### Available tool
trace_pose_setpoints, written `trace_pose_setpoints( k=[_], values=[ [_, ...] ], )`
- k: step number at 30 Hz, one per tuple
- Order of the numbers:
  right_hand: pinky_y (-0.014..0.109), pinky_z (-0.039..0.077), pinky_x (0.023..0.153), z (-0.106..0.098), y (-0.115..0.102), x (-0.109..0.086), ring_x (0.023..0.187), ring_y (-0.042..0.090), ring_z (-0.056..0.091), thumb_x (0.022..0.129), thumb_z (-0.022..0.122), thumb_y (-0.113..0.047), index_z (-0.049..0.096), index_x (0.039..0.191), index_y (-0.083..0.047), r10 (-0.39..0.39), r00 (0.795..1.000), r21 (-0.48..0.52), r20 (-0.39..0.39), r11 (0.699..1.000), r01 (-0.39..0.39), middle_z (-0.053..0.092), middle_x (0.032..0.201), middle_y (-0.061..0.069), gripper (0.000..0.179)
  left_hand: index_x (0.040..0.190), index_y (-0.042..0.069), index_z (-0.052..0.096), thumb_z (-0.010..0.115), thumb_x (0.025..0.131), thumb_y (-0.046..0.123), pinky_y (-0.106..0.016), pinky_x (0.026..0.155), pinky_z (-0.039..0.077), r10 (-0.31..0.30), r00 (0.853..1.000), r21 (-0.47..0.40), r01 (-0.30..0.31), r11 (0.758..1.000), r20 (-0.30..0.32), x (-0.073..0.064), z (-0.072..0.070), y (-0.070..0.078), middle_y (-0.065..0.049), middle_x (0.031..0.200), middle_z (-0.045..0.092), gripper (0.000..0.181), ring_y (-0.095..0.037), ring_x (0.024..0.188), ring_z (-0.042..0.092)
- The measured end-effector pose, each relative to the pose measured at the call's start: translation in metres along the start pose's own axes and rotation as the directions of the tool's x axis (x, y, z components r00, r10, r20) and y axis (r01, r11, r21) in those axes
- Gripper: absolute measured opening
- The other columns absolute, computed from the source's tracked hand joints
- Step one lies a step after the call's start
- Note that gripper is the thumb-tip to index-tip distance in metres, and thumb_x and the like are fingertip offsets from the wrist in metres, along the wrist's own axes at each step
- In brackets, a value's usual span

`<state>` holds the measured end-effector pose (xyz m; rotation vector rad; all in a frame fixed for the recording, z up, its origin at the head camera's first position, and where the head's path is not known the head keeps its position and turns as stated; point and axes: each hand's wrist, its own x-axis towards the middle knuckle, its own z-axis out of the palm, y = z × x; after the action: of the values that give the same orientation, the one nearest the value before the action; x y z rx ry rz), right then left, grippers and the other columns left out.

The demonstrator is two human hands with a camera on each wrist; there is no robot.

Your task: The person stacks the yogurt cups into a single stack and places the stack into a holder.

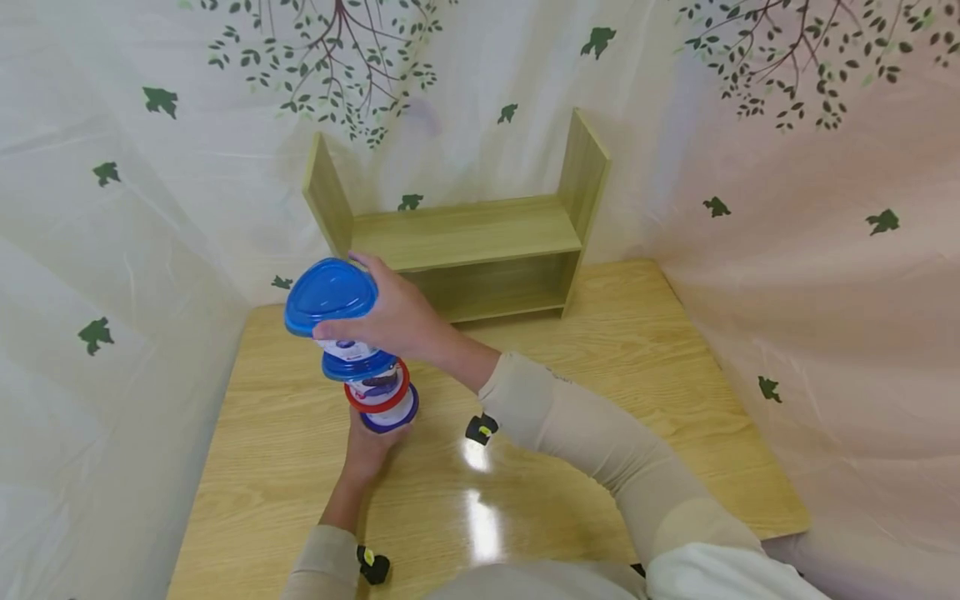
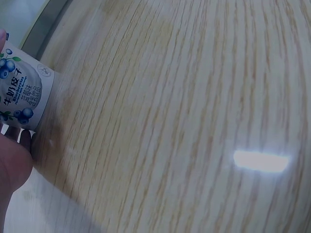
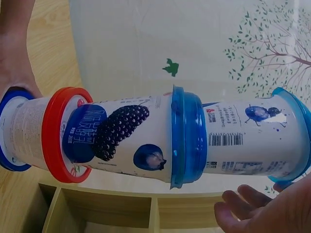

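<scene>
Several white yogurt cups with coloured lids stand one on another in a column over the left part of the table. My right hand grips the top cup, thumb and fingers around its light blue lid. Below it come a blue-lidded cup with blackberry print and a red-lidded cup. Low down, my left hand holds the bottom cup, which has blueberry print and a dark blue lid. In the head view, the other cups hide much of this bottom cup.
A wooden two-tier shelf stands at the back of the light wood table, behind the cups. Its boards show no items. Printed curtains hang close along the back and both sides.
</scene>
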<state>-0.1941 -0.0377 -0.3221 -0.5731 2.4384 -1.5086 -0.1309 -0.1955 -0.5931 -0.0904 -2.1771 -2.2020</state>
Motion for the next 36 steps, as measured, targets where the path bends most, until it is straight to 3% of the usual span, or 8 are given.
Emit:
trace_pose_setpoints(
  k=[5,9,17,21,25,27,31,36],
  values=[
    [0.045,0.047,0.105,-0.026,0.010,0.001,0.135,0.021,0.047,0.099,0.060,-0.047,0.037,0.155,-0.023,-0.145,0.987,0.081,-0.063,0.985,0.150,0.047,0.151,0.004,0.066,0.154,0.030,0.018,0.084,0.081,0.004,-0.051,0.116,0.030,-0.020,1.000,0.014,0.020,1.000,-0.006,-0.003,0.001,0.002,-0.002,0.150,0.040,0.102,-0.026,0.135,0.041],
    [0.039,0.040,0.111,-0.057,0.017,0.009,0.138,0.014,0.043,0.097,0.066,-0.044,0.046,0.151,-0.019,-0.213,0.950,-0.055,-0.226,0.977,0.206,0.048,0.151,-0.001,0.063,0.153,0.029,0.018,0.085,0.081,0.005,-0.054,0.116,0.028,-0.036,0.999,0.021,0.036,0.999,-0.021,-0.004,0.001,0.004,-0.001,0.149,0.040,0.101,-0.026,0.135,0.041],
    [0.018,0.025,0.113,-0.148,0.045,0.032,0.139,0.009,0.039,0.088,0.079,-0.038,0.051,0.146,-0.012,-0.261,0.821,-0.304,-0.507,0.946,0.113,0.049,0.150,0.001,0.069,0.155,0.029,0.015,0.086,0.081,0.010,-0.056,0.117,0.027,-0.081,0.996,0.060,0.083,0.995,-0.039,-0.003,0.001,0.006,-0.004,0.153,0.036,0.104,-0.029,0.140,0.036],
    [0.016,0.020,0.113,-0.193,0.060,0.037,0.142,0.008,0.034,0.089,0.078,-0.036,0.049,0.147,-0.013,-0.188,0.751,-0.304,-0.633,0.952,-0.018,0.043,0.153,0.001,0.069,0.155,0.027,0.014,0.086,0.081,0.010,-0.056,0.117,0.026,-0.102,0.994,0.064,0.104,0.993,-0.039,-0.005,0.001,0.006,-0.004,0.153,0.036,0.104,-0.030,0.140,0.036],
    [0.016,0.020,0.113,-0.231,0.073,0.037,0.143,0.006,0.029,0.090,0.076,-0.037,0.042,0.153,-0.019,-0.079,0.670,-0.207,-0.738,0.972,-0.113,0.033,0.158,-0.004,0.074,0.154,0.030,0.015,0.086,0.081,0.010,-0.054,0.117,0.028,-0.096,0.995,0.055,0.098,0.994,-0.039,-0.004,0.001,0.005,-0.002,0.152,0.037,0.104,-0.027,0.139,0.037],
    [0.016,0.023,0.112,-0.244,0.082,0.035,0.142,0.004,0.028,0.090,0.076,-0.036,0.035,0.156,-0.023,-0.018,0.640,-0.115,-0.768,0.987,-0.110,0.029,0.159,-0.007,0.079,0.154,0.032,0.016,0.086,0.081,0.012,-0.055,0.117,0.028,-0.083,0.996,0.057,0.086,0.995,-0.042,-0.002,0.000,0.000,0.000,0.151,0.037,0.103,-0.026,0.138,0.038],
    [0.019,0.028,0.113,-0.257,0.103,0.032,0.144,0.007,0.027,0.090,0.077,-0.035,0.025,0.159,-0.025,0.113,0.623,0.084,-0.774,0.994,-0.075,0.027,0.161,-0.009,0.087,0.153,0.037,0.017,0.088,0.080,0.019,-0.056,0.116,0.029,-0.050,0.997,0.077,0.055,0.996,-0.062,0.001,-0.002,-0.019,0.004,0.149,0.039,0.103,-0.025,0.137,0.040],
    [0.023,0.035,0.112,-0.253,0.137,0.029,0.145,0.011,0.031,0.093,0.074,-0.029,0.025,0.160,-0.021,0.195,0.667,0.212,-0.719,0.976,-0.056,0.030,0.161,-0.005,0.084,0.153,0.038,0.017,0.089,0.079,0.022,-0.059,0.115,0.029,-0.042,0.997,0.100,0.049,0.994,-0.072,0.001,-0.005,-0.028,0.002,0.150,0.039,0.105,-0.027,0.137,0.039]
  ],
)
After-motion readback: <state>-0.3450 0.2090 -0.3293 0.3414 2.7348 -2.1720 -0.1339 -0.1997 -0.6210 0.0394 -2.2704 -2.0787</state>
